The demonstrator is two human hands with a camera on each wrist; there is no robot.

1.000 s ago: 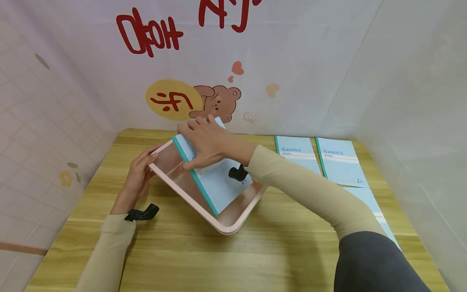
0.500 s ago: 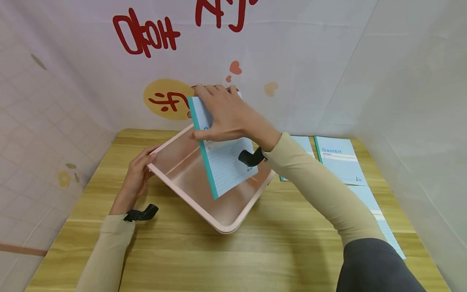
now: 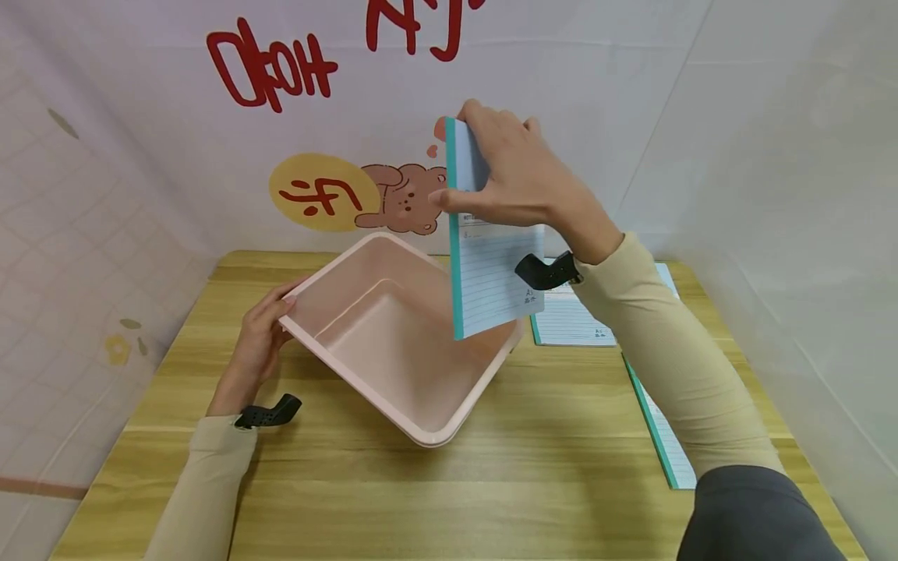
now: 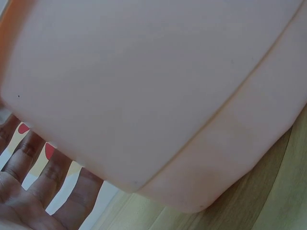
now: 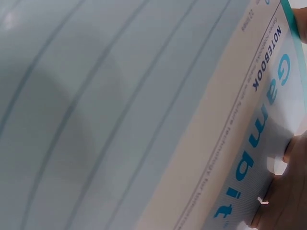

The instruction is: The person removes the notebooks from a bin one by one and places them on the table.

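Observation:
My left hand grips the left corner of a pale pink plastic bin by its rim, thumb on top. In the left wrist view, the fingers of the left hand show below the bin's outer wall. The bin's inside is bare, and one corner points toward me. My right hand holds a light blue notebook with a green spine, thumb over the spine and fingers at the top edge. It hangs upright, overlapping the bin's right side. The right wrist view shows "Gambit NOTEBOOK" on the notebook's cover.
More notebooks lie on the wooden table at the right: one notebook behind the raised one, another notebook nearer me, and a corner of a third notebook past the right forearm. A printed wall sheet stands behind.
The right hand has lifted the notebook up out of the bin and carried it to the right, turning it more upright. The left hand stays on the bin's rim.

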